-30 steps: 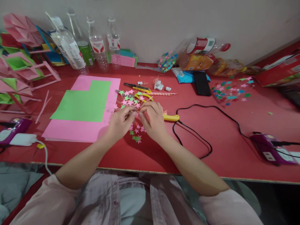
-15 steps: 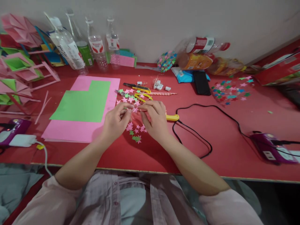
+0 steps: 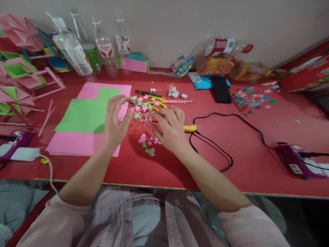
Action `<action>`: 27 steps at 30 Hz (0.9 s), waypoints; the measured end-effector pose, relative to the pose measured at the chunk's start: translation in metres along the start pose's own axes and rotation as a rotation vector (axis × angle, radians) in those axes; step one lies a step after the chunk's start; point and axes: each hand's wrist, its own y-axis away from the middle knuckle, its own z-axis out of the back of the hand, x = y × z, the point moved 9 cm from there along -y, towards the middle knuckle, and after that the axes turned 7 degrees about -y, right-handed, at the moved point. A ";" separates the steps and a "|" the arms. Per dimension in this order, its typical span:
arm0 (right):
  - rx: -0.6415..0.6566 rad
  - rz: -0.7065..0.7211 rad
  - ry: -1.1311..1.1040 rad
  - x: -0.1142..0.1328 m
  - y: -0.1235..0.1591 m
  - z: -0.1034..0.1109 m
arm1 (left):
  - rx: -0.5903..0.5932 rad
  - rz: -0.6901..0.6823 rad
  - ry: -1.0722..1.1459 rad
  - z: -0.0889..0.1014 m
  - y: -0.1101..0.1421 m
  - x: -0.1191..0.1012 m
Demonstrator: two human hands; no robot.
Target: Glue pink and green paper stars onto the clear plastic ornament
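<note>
A clear plastic bottle piece [image 3: 143, 117] with its round neck facing up lies on the red table, with pink and green paper stars around its far side. To its left, my left hand [image 3: 116, 118] is open, thumb and fingers spread apart with nothing between them. My right hand [image 3: 171, 127] is at the piece's right edge, its fingers bent and the thumb apart from the index finger. Whether those fingertips touch the plastic I cannot tell. Loose pink and green stars [image 3: 149, 140] lie on the near side, between my forearms.
Pink sheets [image 3: 77, 143] lie under a green sheet [image 3: 84, 116] at left. Behind my hands are a cutter [image 3: 150, 94], yellow-handled scissors [image 3: 160, 105] and a striped stick [image 3: 180, 101]. A yellow corded tool [image 3: 189, 128] lies right, its black cable [image 3: 231, 154] looping. Bottles [image 3: 106, 51] stand along the wall.
My left hand has moved left, away from the bottle piece, and its fingers have opened. My right hand's fingers have spread slightly near the same spot. The bottle neck has come into view.
</note>
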 end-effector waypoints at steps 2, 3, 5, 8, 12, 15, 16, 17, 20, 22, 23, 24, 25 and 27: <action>0.012 0.002 0.002 -0.001 0.000 -0.003 | 0.068 0.000 0.024 -0.011 -0.001 0.009; 0.017 0.003 0.002 -0.001 0.000 -0.004 | 0.097 -0.004 0.032 -0.017 -0.001 0.012; 0.020 0.015 0.002 0.000 0.000 -0.005 | 0.139 -0.010 0.056 -0.025 0.002 0.016; 0.021 0.037 0.007 0.001 -0.001 -0.008 | 0.174 -0.037 0.063 -0.032 0.007 0.014; 0.036 0.062 0.032 0.004 -0.002 -0.012 | 0.208 -0.047 0.025 -0.036 0.010 0.011; 0.005 0.091 0.053 0.006 -0.003 -0.011 | 0.217 -0.075 0.036 -0.037 0.010 0.008; -0.015 0.103 0.054 0.007 -0.003 -0.010 | 0.221 -0.086 0.039 -0.038 0.010 0.008; -0.034 0.115 0.051 0.008 -0.003 -0.009 | 0.225 -0.095 0.039 -0.038 0.011 0.007; -0.049 0.130 0.033 0.008 -0.003 -0.009 | 0.232 -0.110 0.037 -0.040 0.012 0.006; -0.021 0.129 0.034 0.007 -0.004 -0.012 | 0.236 -0.116 0.037 -0.041 0.013 0.006; -0.005 0.130 0.039 0.006 -0.004 -0.014 | 0.244 -0.118 0.033 -0.042 0.014 0.006; 0.007 0.133 0.043 0.006 -0.004 -0.016 | 0.256 -0.120 0.025 -0.043 0.014 0.006; 0.014 0.138 0.045 0.005 -0.004 -0.017 | 0.268 -0.123 0.013 -0.044 0.015 0.006; 0.007 0.150 0.051 0.006 -0.004 -0.017 | 0.288 -0.132 -0.014 -0.045 0.015 0.007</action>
